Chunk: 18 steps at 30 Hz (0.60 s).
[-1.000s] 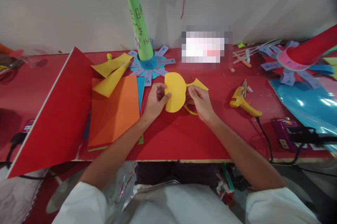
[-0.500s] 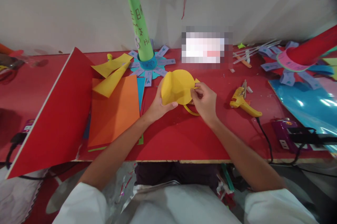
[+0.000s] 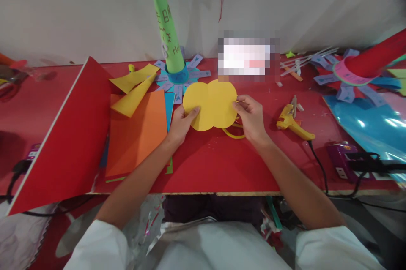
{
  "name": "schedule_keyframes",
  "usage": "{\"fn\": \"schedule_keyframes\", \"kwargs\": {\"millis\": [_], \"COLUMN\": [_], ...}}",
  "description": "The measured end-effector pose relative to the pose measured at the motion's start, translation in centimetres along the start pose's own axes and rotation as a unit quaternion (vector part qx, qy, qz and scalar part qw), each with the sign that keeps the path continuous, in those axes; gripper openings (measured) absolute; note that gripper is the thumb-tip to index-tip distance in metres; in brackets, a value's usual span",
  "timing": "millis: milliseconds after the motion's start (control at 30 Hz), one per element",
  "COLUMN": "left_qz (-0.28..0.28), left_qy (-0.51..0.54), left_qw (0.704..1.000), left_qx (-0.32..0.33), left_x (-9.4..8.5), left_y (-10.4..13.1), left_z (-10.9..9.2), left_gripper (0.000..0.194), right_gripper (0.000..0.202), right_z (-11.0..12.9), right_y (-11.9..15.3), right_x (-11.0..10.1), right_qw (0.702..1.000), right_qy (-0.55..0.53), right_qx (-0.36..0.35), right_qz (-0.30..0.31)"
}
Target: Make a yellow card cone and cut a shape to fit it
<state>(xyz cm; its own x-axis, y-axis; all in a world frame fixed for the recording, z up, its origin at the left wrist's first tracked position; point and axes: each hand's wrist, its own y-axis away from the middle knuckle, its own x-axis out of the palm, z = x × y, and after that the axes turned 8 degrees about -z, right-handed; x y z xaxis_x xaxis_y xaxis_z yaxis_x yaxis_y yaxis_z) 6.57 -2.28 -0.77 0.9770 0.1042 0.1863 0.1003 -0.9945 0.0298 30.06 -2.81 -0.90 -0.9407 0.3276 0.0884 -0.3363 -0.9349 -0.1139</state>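
Observation:
Between both hands I hold up a yellow paper cutout, spread out into two joined rounded lobes with a faint crease down its middle. My left hand pinches its left lobe, thumb on the front face. My right hand grips the right edge between thumb and fingers. Behind and below the paper, yellow scissor handles seem to peek out, mostly hidden. Folded yellow paper pieces rest on orange sheets to the left.
A red board leans at the left. A green paper tower stands behind my hands. To the right lie a yellow glue gun with its cord, a purple power strip, a blue glossy sheet and a red tube.
The yellow paper has gone from folded over to opened out flat, facing me. My left hand shifted slightly left and its thumb now lies on the paper's front.

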Motion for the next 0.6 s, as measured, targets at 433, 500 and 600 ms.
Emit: {"fn": "schedule_keyframes", "kwargs": {"millis": [433, 500, 600], "left_qz": [0.055, 0.051, 0.048], "left_qy": [0.022, 0.022, 0.014], "left_qw": [0.997, 0.997, 0.997], "left_qx": [0.053, 0.048, 0.052], "left_x": [-0.3, -0.2, -0.1], "left_y": [0.0, 0.0, 0.0], "left_z": [-0.6, -0.7, -0.8], "left_gripper": [0.021, 0.023, 0.025], "right_gripper": [0.015, 0.013, 0.012], "right_z": [1.0, 1.0, 0.9], "right_y": [-0.2, -0.3, -0.4], "right_x": [-0.5, -0.6, -0.7], "right_qw": [0.997, 0.997, 0.997], "right_qy": [-0.065, -0.068, -0.064], "right_qx": [0.047, 0.043, 0.039], "right_qz": [0.008, 0.005, 0.008]}}
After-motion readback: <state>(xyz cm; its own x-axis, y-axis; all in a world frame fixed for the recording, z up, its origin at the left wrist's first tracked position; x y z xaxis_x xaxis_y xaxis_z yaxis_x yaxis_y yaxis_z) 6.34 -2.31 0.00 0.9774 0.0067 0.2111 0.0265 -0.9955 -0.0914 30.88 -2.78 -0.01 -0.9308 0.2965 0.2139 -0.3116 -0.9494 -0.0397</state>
